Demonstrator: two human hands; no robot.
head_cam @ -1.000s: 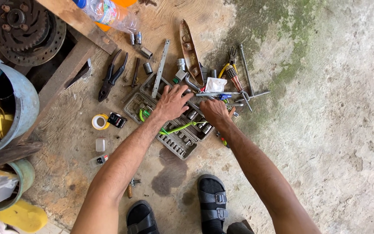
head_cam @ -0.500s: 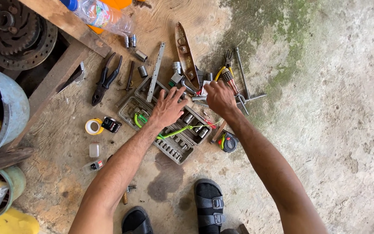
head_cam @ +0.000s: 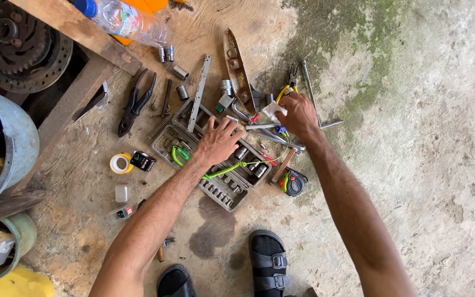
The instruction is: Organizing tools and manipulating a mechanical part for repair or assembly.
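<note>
Bare concrete floor (head_cam: 424,165), stained and patched with green growth, serves as your working ground; tools lie scattered across it. Your left hand (head_cam: 215,144) rests palm down on the open grey socket case (head_cam: 215,159), fingers spread over its compartments, touching the sockets and a green coiled cord (head_cam: 224,170) that runs across the case. Your right hand (head_cam: 298,115) sits beyond the case over a pile of loose tools, fingers curled; a small white piece (head_cam: 274,111) shows at the fingertips, but whether it is pinched cannot be told. Under and beside that hand lie a long metal wrench (head_cam: 276,137) and yellow-handled pliers (head_cam: 287,88). A flat metal bar (head_cam: 199,93) lies partly on the far edge of the case. A rusty oblong metal part (head_cam: 236,69) lies just beyond it. Black pliers (head_cam: 136,102) lie to the left of the case, well apart from your hands. A roll of yellow tape (head_cam: 120,163) and a small black box (head_cam: 144,160) sit side by side left of the case. A tape measure (head_cam: 294,182) lies near the case's right corner. A plastic bottle (head_cam: 122,19) rests on a wooden plank (head_cam: 78,36) at the top left, beside a rusty gear wheel (head_cam: 23,49). A grey metal bucket (head_cam: 15,140) stands at the left edge. Your black sandals (head_cam: 268,261) show at the bottom.
</note>
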